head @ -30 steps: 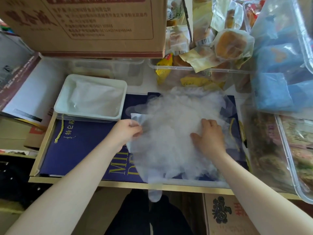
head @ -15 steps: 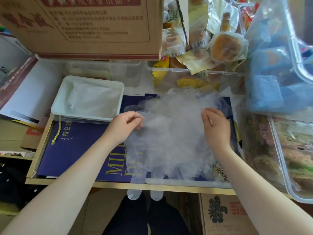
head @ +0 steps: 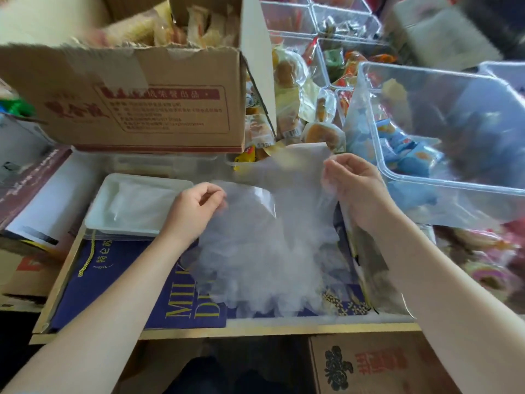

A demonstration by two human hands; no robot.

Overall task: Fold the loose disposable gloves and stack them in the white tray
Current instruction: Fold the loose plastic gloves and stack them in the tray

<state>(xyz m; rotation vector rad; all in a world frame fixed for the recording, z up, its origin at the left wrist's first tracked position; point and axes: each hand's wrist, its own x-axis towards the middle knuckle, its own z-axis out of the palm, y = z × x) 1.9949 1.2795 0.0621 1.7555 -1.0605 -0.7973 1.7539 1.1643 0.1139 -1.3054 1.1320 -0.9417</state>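
Change noted: half a second ago both hands lay low on the heap of loose disposable gloves (head: 264, 268), which spreads over the navy printed sheet (head: 113, 285) at centre; now a single clear glove (head: 287, 194) is raised off the heap, cuff uppermost toward 12 o'clock, its lower part draping into the pile. In my judgement this is one glove being separated and stretched flat ahead of folding; no fold is made in it yet. The white tray (head: 93, 214), at 9 o'clock of the heap and just beside it, already holds some filmy glove material. The left hand (head: 196, 206) has its fingers curled, thumb and forefinger pinching the glove's left edge. The right hand (head: 352, 183) is likewise curled, pinching the right edge near the cuff, slightly higher than the left.
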